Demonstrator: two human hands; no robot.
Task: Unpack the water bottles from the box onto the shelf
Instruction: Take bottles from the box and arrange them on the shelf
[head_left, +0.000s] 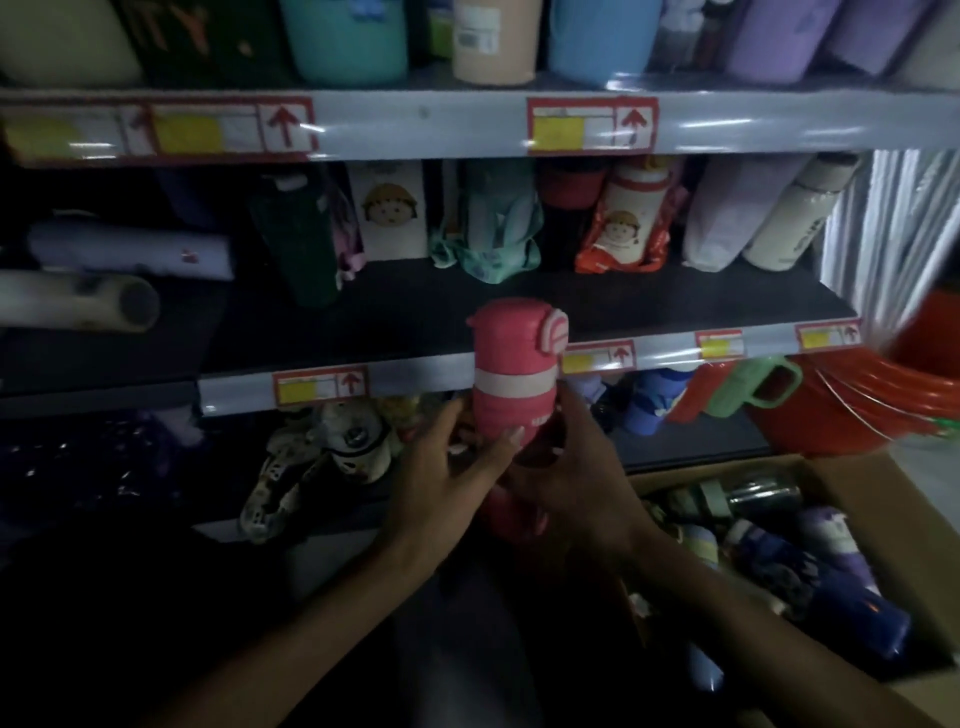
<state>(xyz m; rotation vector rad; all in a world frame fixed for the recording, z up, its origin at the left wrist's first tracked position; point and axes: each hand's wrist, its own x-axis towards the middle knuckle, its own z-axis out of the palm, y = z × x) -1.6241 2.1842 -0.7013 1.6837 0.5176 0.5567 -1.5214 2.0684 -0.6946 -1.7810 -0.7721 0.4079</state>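
Right now the person stands close to the shelf (415, 312) with a pink water bottle (511, 384) held upright in both hands, in the air in front of the rack. The left hand (447, 478) comes in from the left and its fingers (506, 441) lie curled across the front of the bottle's lower body. The right hand (576, 483) wraps the other side, thumb pointing up along it. So both hands grasp the bottle, which rests on nothing else. Its cap, with a pale striped loop on the right side, sits level with the front of the middle board, and its body crosses the grey price strip (415, 382) just right of a red-framed label (319, 385).

At the back of that board stand other goods: a white carton with a cartoon face (387, 210), a teal wrapped item (488, 223), a red-and-white bottle in a red wrapper (631, 218), and a cream bottle (795, 218) leaning left at the far right end. The front of the board just behind the pink cap is bare and dark.

Down at the right sits the cardboard box (883, 483), open, with several bottles (831, 571) lying jumbled inside, mostly dark blue and purple. Just above the box a stack of red buckets (857, 405) sits beside a green mug (748, 384) on the lower shelf.
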